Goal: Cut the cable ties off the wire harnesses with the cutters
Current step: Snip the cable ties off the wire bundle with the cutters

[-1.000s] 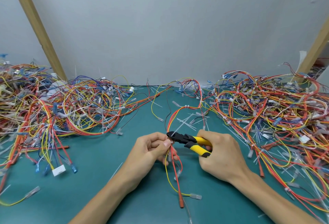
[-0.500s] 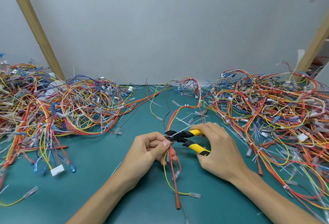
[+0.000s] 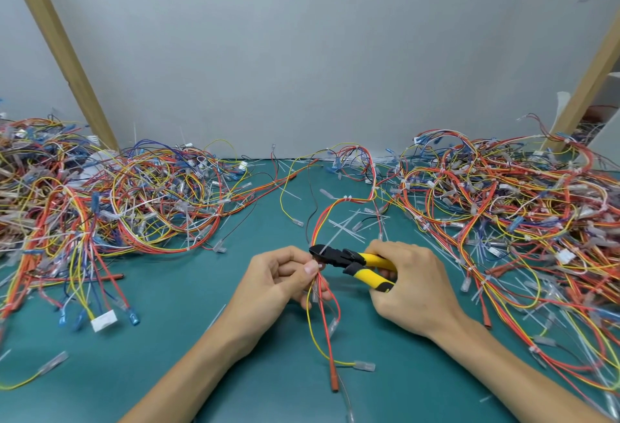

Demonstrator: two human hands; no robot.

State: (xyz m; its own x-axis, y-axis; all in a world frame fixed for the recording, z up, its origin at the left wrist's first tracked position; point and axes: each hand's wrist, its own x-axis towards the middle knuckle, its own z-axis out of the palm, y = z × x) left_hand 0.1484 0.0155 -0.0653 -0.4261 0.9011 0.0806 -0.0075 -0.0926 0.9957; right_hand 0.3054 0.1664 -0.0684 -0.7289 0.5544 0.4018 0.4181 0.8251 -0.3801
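Between two wire heaps, the left hand (image 3: 285, 275) pinches a wire bundle (image 3: 320, 291) while the right hand (image 3: 412, 283) grips the cutters (image 3: 349, 259), nose at a cable tie (image 3: 324, 245). Cutting seems underway; next, squeeze squarely, sparing wires.

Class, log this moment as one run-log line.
left hand: pinches wire harness | right hand: grips cutters | cutters: nose at cable tie
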